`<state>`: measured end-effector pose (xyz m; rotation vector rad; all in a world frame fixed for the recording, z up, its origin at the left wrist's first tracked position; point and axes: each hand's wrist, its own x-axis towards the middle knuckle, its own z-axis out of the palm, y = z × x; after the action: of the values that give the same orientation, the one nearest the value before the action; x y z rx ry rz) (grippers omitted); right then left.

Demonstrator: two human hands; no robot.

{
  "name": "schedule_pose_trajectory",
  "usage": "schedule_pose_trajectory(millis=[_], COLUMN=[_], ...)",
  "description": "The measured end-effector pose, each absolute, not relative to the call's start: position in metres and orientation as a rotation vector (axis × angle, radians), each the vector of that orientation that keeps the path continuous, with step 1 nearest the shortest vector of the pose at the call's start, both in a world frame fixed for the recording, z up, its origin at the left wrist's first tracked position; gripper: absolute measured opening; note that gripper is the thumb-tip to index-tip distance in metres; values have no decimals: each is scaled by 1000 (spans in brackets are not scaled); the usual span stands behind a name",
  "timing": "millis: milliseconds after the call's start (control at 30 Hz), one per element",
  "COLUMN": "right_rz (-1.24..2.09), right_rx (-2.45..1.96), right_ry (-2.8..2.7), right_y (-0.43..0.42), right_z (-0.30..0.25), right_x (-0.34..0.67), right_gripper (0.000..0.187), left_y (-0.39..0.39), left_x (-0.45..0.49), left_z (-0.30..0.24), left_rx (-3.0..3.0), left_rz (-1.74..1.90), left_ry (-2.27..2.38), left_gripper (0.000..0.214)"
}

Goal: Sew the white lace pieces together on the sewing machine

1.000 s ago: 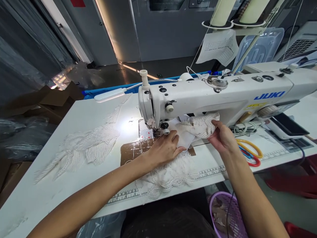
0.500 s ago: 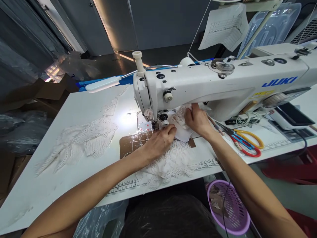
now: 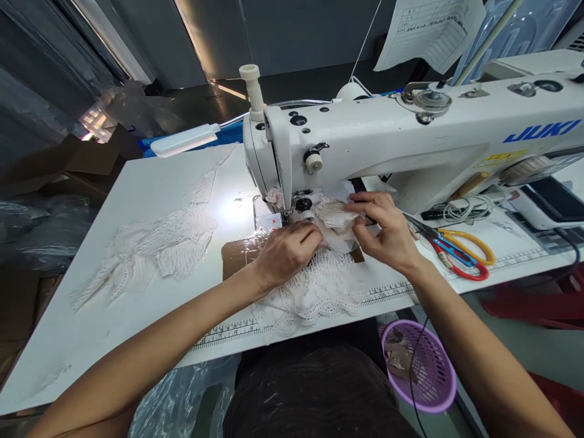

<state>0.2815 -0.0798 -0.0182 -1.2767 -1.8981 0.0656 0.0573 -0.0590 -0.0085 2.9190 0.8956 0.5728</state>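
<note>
White lace fabric (image 3: 314, 289) lies bunched under the head of a white sewing machine (image 3: 392, 131), its scalloped edge hanging toward the table's front. Beside the presser foot, my left hand (image 3: 292, 249) is closed on the fabric, fingertips bent down at the needle area; the needle itself is hidden. My right hand (image 3: 385, 231) is to the right, under the machine arm. Its fingers are apart, with the tips touching a gathered lace fold. A second piece of white lace (image 3: 159, 243) is spread on the table left of the machine.
Scissors with orange and red handles (image 3: 465, 249) lie right of my right hand. A lamp (image 3: 185, 141) lights the needle area. Measuring tape markings (image 3: 232, 333) run along the table's front edge. A purple basket (image 3: 420, 365) stands below, and a cardboard box (image 3: 93, 158) sits at left.
My right hand has loosened from a closed grip on the fabric, and its fingers have spread. My left hand stays by the presser foot. The camera view has shifted slightly.
</note>
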Motion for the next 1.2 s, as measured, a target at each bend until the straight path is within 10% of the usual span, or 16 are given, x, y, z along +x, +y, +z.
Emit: schedule_pose_trajectory(millis=[567,933,1200], right_rz=[163,105,34], right_rx=[-1406,-1352,-1263], right_ry=[-2127,-1858,-1920], right_y=[-62,-71,-95], right_z=[-41,-32,-31], right_x=[276,280,231], right_gripper=[31,31,21], left_y=[-70,-76,-71], left_x=[39,-19,-28], left_z=[1,7,11], left_rx=[2837,2526,2275], left_rz=[847,1767,1736], left_ry=[776,716,825], left_gripper=[20,6,28])
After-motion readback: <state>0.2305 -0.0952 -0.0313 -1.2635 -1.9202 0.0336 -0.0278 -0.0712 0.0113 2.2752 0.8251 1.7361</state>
